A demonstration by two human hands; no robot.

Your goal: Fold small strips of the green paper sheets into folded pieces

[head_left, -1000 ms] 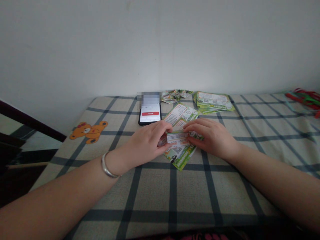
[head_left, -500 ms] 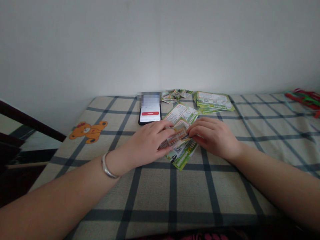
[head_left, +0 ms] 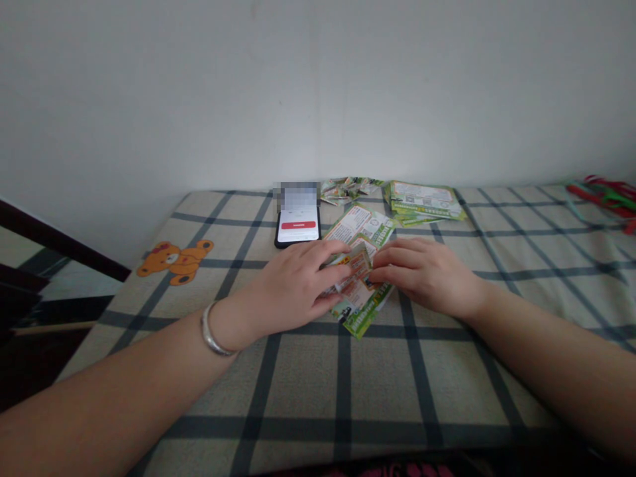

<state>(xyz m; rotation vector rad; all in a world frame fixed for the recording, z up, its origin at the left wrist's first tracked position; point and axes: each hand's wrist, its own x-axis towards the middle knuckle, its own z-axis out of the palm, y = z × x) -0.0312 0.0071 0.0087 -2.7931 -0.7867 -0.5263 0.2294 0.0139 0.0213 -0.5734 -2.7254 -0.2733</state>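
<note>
My left hand (head_left: 291,288) and my right hand (head_left: 424,273) meet over a green and white printed sheet (head_left: 365,232) lying on the checked cloth. Between their fingertips they pinch a small folded piece of printed paper (head_left: 356,270) with orange and white marking, held just above the sheet. A silver bangle (head_left: 211,331) circles my left wrist. The paper's lower part is hidden behind my left fingers.
A lit phone (head_left: 298,222) lies beyond my left hand. Behind it sit a heap of crumpled wrappers (head_left: 348,189) and a stack of green sheets (head_left: 424,201). Red and green strips (head_left: 609,193) lie at the far right. The checked cloth (head_left: 308,391) bears a bear print (head_left: 173,258); its left edge drops off.
The small paper has turned from lying crosswise between my hands to a steeper, more upright tilt. Both hands stayed in place, with the fingers shifting slightly.
</note>
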